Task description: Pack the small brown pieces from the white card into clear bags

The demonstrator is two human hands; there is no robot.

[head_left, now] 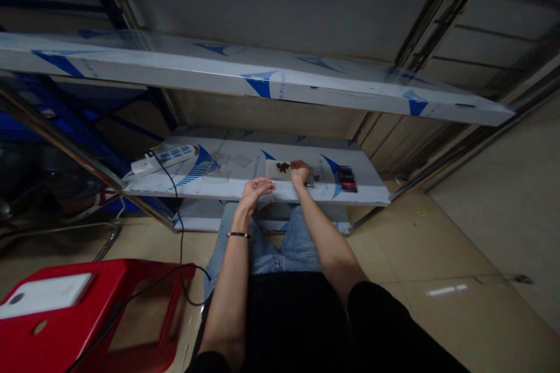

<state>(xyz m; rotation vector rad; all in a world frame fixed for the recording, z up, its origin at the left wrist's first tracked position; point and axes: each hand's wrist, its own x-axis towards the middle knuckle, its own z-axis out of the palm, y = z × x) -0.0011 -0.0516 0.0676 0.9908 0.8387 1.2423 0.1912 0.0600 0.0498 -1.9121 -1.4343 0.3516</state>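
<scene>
Beside the curled right hand (300, 172), brown bits (283, 167) appear mid-handling, calling for fine fingertip work; left hand (256, 187) half-curled, both holds unclear.

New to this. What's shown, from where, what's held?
No machine: just a human left hand and right hand, bare. The one picture comes from a camera worn on the head, looking forward and down. On the white shelf lie a pale sheet with small brown pieces, a power strip at the left end and a pixelated item toward the right. The right hand is at the sheet's right side; the left hand is by the shelf's front edge. What either holds is unclear.
</scene>
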